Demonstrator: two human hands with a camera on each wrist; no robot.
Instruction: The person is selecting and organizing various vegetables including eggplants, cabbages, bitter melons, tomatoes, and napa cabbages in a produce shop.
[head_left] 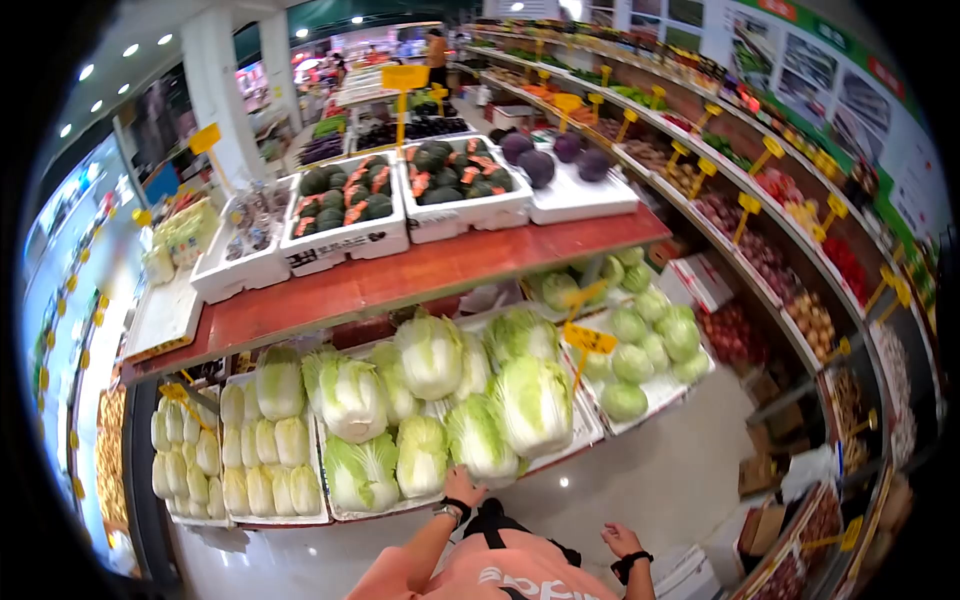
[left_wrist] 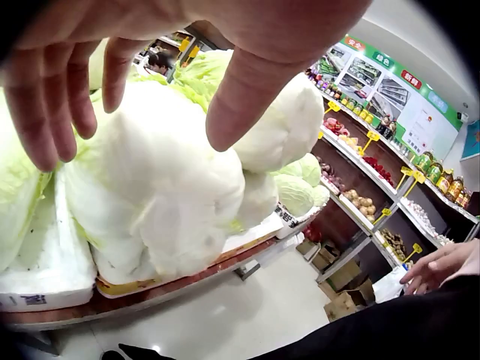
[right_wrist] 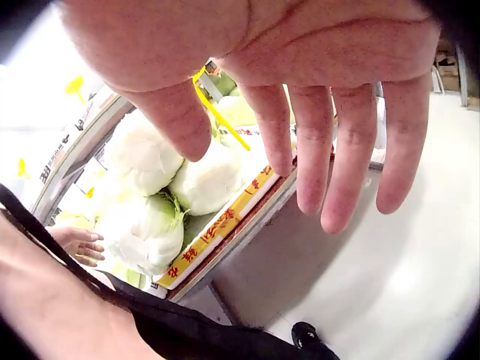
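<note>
My left hand (head_left: 464,489) is at the front edge of the cabbage display, right by the base of a pale green napa cabbage (head_left: 480,440). In the left wrist view the thumb and fingers of this hand hang spread over the white butt of a napa cabbage (left_wrist: 157,180), holding nothing. My right hand (head_left: 622,541) hangs at my side over the floor. Its fingers are spread, with nothing in them, in the right wrist view. More large napa cabbages (head_left: 535,405) lie heaped in the white foam trays around the left hand.
Small wrapped cabbages (head_left: 265,440) fill a tray on the left, round green cabbages (head_left: 630,345) one on the right. Above runs a red shelf (head_left: 430,270) with squash boxes (head_left: 465,190). Tiered vegetable shelves (head_left: 760,285) line the right side; cartons (head_left: 760,475) stand on the floor.
</note>
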